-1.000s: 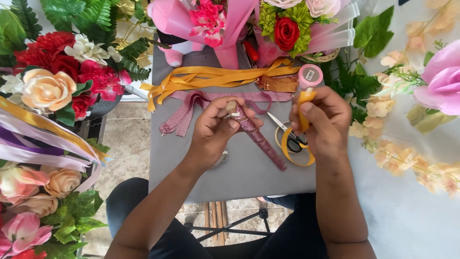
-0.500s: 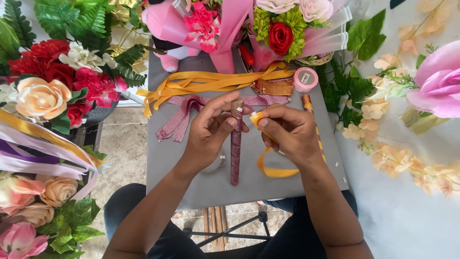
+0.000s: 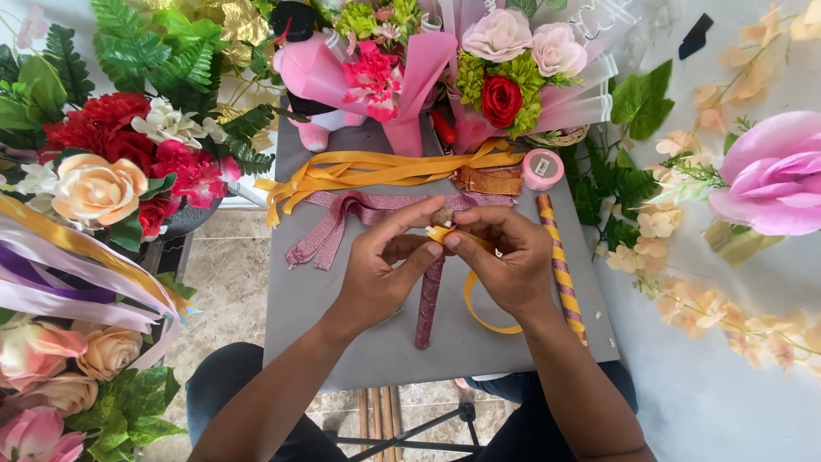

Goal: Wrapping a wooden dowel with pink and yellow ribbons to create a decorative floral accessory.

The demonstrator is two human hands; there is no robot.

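My left hand (image 3: 389, 267) and my right hand (image 3: 505, 257) meet over a grey board (image 3: 342, 342) on my lap. Between the fingertips of both is a small brown round piece (image 3: 442, 214) with the end of a narrow orange ribbon (image 3: 479, 312) wrapped against it; the ribbon loops down under my right hand. A glittery pink stick (image 3: 428, 299) hangs down from the same pinch, below my left fingers. A pink glitter ribbon (image 3: 329, 227) lies on the board just beyond my hands.
Orange satin ribbons (image 3: 376, 171), a copper glitter strip (image 3: 487, 180), a pink tape roll (image 3: 542, 168) and a striped stick (image 3: 560, 265) lie on the board. Pink-wrapped bouquets (image 3: 505, 77) stand behind it. Artificial flowers crowd the left (image 3: 103, 180) and right (image 3: 774, 175).
My right hand has let go of the orange-handled scissors and come to the left hand. Both hands now pinch the orange ribbon end at the top of the pink stick, which hangs straighter.
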